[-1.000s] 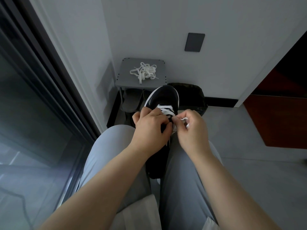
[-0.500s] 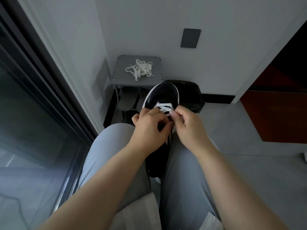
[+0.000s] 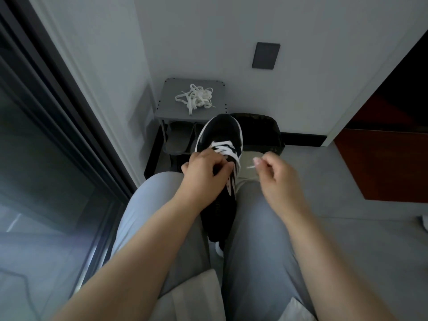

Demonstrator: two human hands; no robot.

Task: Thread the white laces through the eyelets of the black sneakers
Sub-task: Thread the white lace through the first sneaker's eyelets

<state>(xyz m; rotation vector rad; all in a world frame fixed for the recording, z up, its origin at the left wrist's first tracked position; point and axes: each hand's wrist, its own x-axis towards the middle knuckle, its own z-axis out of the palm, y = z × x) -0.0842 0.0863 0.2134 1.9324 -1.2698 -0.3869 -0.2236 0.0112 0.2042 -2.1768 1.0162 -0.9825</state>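
Here the black sneaker lies lengthwise between the person's thighs, toe pointing away. The left hand grips it at the eyelet rows, its fingers curled over the upper just behind the crossed white lace. The right hand is off to the right of the sneaker and clear of it, with thumb and forefinger pinched together on the lace tip. The strand running back to the shoe is blurred.

Beyond the toe stands a grey rack with a loose bundle of white lace on its top shelf and slippers underneath. A black bag sits beside it against the wall. The left hand hides the nearer eyelets.

Half a second ago the two hands were touching over the tongue. Since then the right hand has drawn away to the right with the lace end, while the left hand has kept its hold.
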